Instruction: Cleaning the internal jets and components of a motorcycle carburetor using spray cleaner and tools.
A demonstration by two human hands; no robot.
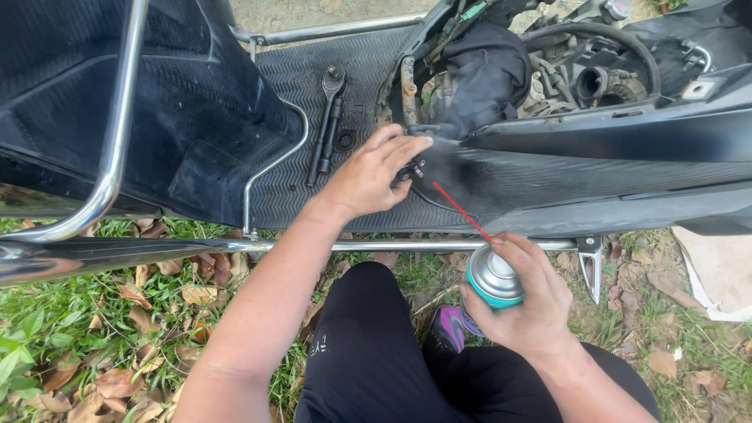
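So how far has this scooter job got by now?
Done, by the look of it: the body cover is off, exposing the engine bay. In hand: the right hand aims a spray can through its red straw at a small part under the left hand. Left: the wrench lies unused; covers remain off.

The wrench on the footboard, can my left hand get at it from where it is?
Probably yes. The wrench lies uncovered on the ribbed footboard, just beside the left hand, which is pinching a small part and would have to release it first.
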